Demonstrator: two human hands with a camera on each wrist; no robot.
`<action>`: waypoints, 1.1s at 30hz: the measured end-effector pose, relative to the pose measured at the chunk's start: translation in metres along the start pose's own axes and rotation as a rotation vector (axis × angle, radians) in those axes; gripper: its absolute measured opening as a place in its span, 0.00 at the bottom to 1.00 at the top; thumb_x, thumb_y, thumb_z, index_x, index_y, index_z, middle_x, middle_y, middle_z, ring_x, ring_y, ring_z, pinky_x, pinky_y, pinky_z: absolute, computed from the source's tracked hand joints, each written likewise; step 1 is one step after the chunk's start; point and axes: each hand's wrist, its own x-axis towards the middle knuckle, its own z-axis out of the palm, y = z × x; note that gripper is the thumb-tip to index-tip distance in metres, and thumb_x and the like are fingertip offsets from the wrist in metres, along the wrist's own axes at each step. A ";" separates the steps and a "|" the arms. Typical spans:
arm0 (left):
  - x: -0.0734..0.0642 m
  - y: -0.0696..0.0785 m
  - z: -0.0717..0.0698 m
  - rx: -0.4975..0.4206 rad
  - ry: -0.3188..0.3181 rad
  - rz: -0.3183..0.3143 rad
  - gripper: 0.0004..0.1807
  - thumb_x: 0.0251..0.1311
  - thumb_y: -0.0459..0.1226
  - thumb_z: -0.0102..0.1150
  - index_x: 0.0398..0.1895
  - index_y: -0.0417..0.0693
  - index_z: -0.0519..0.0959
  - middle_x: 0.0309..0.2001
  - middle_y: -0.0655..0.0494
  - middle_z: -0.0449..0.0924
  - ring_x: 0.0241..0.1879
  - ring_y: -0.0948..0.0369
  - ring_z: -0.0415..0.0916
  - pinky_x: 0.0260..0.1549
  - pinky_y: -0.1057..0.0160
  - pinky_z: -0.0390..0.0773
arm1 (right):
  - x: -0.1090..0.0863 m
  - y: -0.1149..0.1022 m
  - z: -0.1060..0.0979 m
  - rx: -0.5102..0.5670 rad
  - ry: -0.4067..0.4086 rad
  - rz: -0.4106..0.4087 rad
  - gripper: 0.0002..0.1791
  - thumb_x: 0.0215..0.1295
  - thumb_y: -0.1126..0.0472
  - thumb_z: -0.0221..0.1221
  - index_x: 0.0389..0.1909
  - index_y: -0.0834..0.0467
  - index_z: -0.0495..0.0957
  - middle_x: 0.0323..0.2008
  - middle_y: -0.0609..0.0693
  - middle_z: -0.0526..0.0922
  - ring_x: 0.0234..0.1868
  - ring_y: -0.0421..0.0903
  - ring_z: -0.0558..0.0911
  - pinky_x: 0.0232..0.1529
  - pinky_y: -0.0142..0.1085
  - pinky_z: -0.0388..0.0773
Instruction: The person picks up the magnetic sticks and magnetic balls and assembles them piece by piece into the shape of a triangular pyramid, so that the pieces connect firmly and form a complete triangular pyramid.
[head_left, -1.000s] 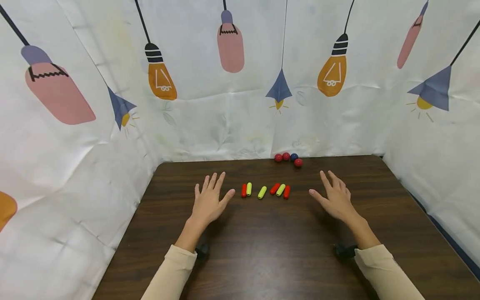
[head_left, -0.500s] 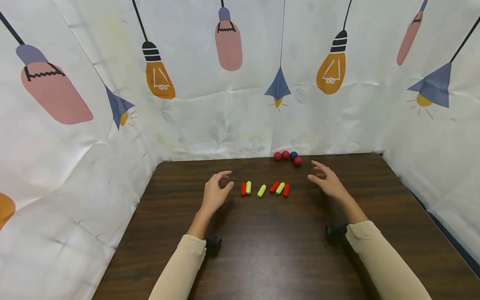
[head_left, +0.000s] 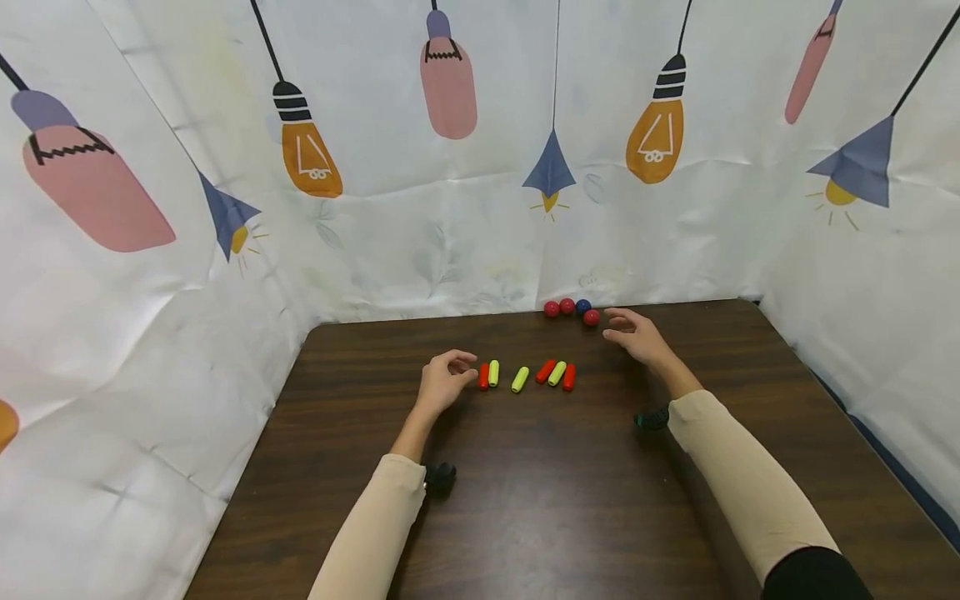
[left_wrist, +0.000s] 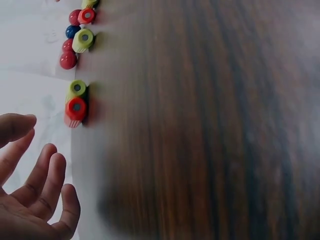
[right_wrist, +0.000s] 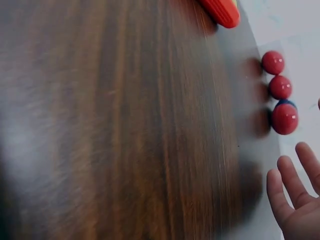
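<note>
White cloth (head_left: 90,333) printed with hanging lamps covers the left side, spans the far edge at 12 o'clock and continues to the right. A dark wooden table (head_left: 540,500) lies below.

Left hand (head_left: 447,383): fingers loosely bent and spread, palm unfilled. At its 3 o'clock, just beside the fingertips, lies the first red cylinder (head_left: 483,377); the left wrist view shows a gap between them. The first yellow-green cylinder (head_left: 493,372) lies alongside that piece, at its 3 o'clock.

Further toward 3 o'clock, a lone yellow-green cylinder (head_left: 521,380) points to 1 o'clock. Beyond it is a group of three: a second red cylinder (head_left: 545,372) and a slanted yellow-green cylinder (head_left: 557,373), both pointing to 1 o'clock, then a third red cylinder (head_left: 569,377), nearly upright to 12.

Behind this group, near the far edge, sit two red balls (head_left: 552,309), a blue ball (head_left: 583,307) and, at the blue one's 5 o'clock, a front red ball (head_left: 592,318).

Right hand (head_left: 637,337): fingers slightly bent and apart, likewise unfilled. The front red ball is just beside its fingertips, at about 10 o'clock. A beige right sleeve (head_left: 750,475) trails toward 5 o'clock.
</note>
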 end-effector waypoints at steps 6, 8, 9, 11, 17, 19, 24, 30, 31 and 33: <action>0.004 -0.001 0.006 0.016 -0.031 -0.071 0.12 0.62 0.38 0.71 0.49 0.52 0.87 0.43 0.51 0.86 0.46 0.51 0.79 0.46 0.52 0.78 | 0.016 0.000 0.005 0.025 -0.007 0.022 0.31 0.77 0.56 0.57 0.77 0.52 0.63 0.74 0.64 0.64 0.71 0.65 0.68 0.67 0.59 0.71; 0.005 -0.001 0.008 0.023 -0.033 -0.082 0.13 0.61 0.38 0.71 0.49 0.53 0.87 0.43 0.52 0.86 0.48 0.50 0.78 0.48 0.50 0.78 | 0.020 -0.001 0.007 0.025 -0.008 0.023 0.30 0.77 0.56 0.58 0.76 0.53 0.64 0.74 0.64 0.65 0.72 0.64 0.67 0.68 0.60 0.70; 0.006 -0.001 0.008 0.024 -0.035 -0.084 0.13 0.61 0.39 0.72 0.49 0.54 0.86 0.43 0.52 0.86 0.49 0.50 0.77 0.49 0.50 0.78 | 0.021 -0.001 0.008 0.024 -0.008 0.021 0.30 0.77 0.56 0.58 0.76 0.53 0.64 0.74 0.64 0.65 0.72 0.64 0.67 0.68 0.60 0.69; 0.005 -0.001 0.010 0.024 -0.044 -0.082 0.14 0.60 0.38 0.72 0.49 0.53 0.86 0.42 0.51 0.86 0.49 0.49 0.78 0.50 0.49 0.78 | 0.025 -0.001 0.010 0.021 -0.001 0.021 0.29 0.76 0.56 0.58 0.75 0.54 0.66 0.73 0.64 0.66 0.73 0.65 0.66 0.69 0.61 0.67; 0.004 -0.002 0.012 0.047 -0.092 -0.077 0.16 0.58 0.39 0.74 0.50 0.51 0.86 0.42 0.50 0.85 0.44 0.53 0.79 0.46 0.53 0.79 | 0.032 0.000 0.016 0.006 0.004 0.012 0.28 0.76 0.59 0.58 0.74 0.56 0.67 0.72 0.66 0.66 0.72 0.65 0.66 0.69 0.61 0.67; 0.004 -0.001 0.013 0.052 -0.099 -0.080 0.16 0.58 0.39 0.74 0.50 0.51 0.86 0.42 0.50 0.85 0.43 0.54 0.79 0.45 0.54 0.79 | 0.034 0.000 0.017 0.002 0.009 0.018 0.28 0.76 0.59 0.58 0.73 0.56 0.67 0.72 0.66 0.66 0.72 0.65 0.67 0.69 0.60 0.68; 0.005 0.001 0.012 0.053 -0.099 -0.078 0.15 0.59 0.38 0.73 0.50 0.52 0.86 0.43 0.49 0.85 0.43 0.53 0.79 0.46 0.53 0.79 | 0.040 -0.003 0.020 -0.010 0.018 0.021 0.27 0.76 0.60 0.58 0.73 0.57 0.68 0.73 0.65 0.66 0.70 0.65 0.69 0.67 0.59 0.70; 0.007 0.001 0.013 0.077 -0.103 -0.078 0.15 0.59 0.38 0.73 0.50 0.54 0.86 0.41 0.51 0.84 0.42 0.54 0.78 0.45 0.54 0.78 | 0.048 -0.004 0.022 -0.034 -0.001 0.012 0.26 0.76 0.60 0.57 0.72 0.59 0.69 0.73 0.65 0.65 0.73 0.65 0.65 0.69 0.60 0.68; 0.007 0.001 0.013 0.080 -0.104 -0.080 0.15 0.59 0.38 0.73 0.50 0.54 0.87 0.41 0.51 0.84 0.42 0.55 0.78 0.44 0.54 0.78 | 0.049 -0.003 0.023 -0.042 -0.003 0.013 0.25 0.76 0.60 0.57 0.71 0.59 0.69 0.73 0.65 0.65 0.73 0.64 0.64 0.69 0.60 0.67; 0.007 0.001 0.014 0.082 -0.104 -0.082 0.14 0.59 0.38 0.73 0.49 0.54 0.87 0.41 0.51 0.84 0.41 0.55 0.78 0.44 0.55 0.78 | 0.052 -0.002 0.025 -0.058 -0.007 0.016 0.25 0.76 0.59 0.58 0.71 0.58 0.70 0.72 0.64 0.66 0.74 0.63 0.64 0.71 0.60 0.66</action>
